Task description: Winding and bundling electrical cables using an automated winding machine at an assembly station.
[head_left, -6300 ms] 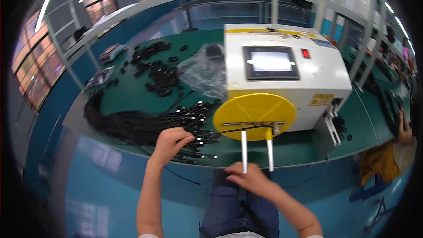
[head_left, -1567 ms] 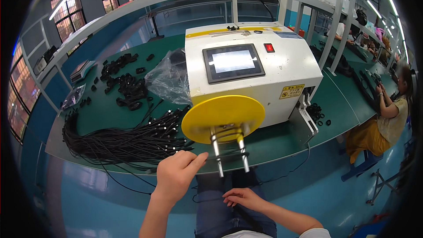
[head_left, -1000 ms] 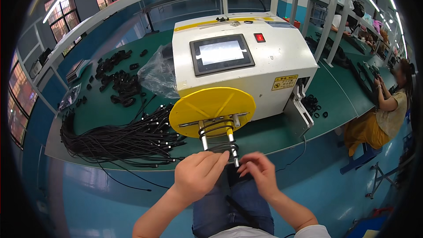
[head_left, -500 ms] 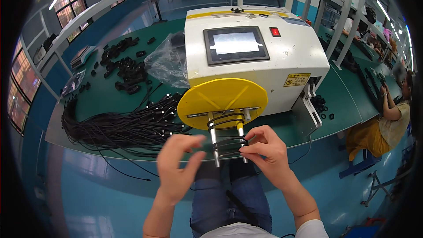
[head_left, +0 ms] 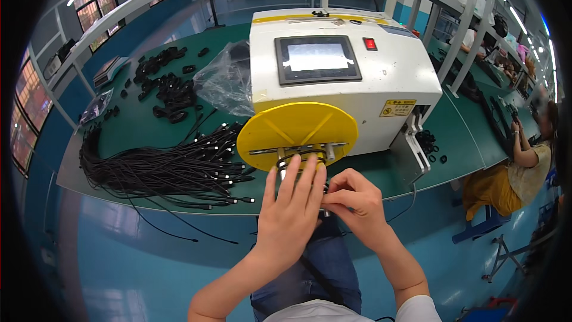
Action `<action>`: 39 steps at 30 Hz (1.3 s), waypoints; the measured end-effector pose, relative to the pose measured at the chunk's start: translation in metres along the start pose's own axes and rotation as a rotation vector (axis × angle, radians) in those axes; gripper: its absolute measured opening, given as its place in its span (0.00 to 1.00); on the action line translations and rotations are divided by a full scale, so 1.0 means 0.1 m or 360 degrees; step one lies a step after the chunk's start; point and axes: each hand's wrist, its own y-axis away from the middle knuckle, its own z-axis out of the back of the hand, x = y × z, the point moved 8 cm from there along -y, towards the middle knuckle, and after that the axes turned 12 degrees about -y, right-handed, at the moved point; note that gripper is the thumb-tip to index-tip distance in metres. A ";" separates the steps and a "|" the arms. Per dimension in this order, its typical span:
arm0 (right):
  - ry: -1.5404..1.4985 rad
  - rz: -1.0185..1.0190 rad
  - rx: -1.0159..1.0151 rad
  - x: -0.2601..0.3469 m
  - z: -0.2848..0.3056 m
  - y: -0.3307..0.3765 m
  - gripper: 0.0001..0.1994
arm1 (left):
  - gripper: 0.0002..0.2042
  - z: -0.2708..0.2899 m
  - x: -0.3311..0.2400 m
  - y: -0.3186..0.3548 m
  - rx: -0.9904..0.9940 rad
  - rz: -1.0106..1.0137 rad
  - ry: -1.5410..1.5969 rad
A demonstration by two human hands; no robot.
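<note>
cable [head_left: 304, 152] looping around pegs [head_left: 282, 173] on a yellow disc [head_left: 298, 126]

left of the disc, a bundle of black cords [head_left: 152, 170] is lying with its plug ends pointing discward; above that, small black parts [head_left: 173, 92] are sitting scattered, and a clear plastic bag [head_left: 227, 80] is slumping just beside them, up-left of the disc. below the disc, the left hand [head_left: 289, 217] is spreading its fingers over the pegs and the loops. just right of it, the right hand [head_left: 358, 203] is pinching the cable between thumb and forefinger by the right peg. behind the disc, a white machine [head_left: 387, 77] is standing; well to its right, a seated co-worker [head_left: 523, 164] is handling something dark.
</note>
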 end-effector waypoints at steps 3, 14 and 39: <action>-0.0016 0.0031 -0.0019 -0.05 0.02 0.01 0.09 | 0.23 -0.26 0.03 -0.08 -0.0095 0.0050 -0.0232; -0.0365 -0.0230 -0.0127 -0.39 0.11 0.06 0.08 | 0.18 -0.28 0.01 0.00 -0.0333 0.0085 -0.0063; 0.0365 0.0035 -0.0286 0.24 -0.01 0.19 0.12 | 0.19 -0.29 0.02 0.05 -0.0404 0.0189 -0.0076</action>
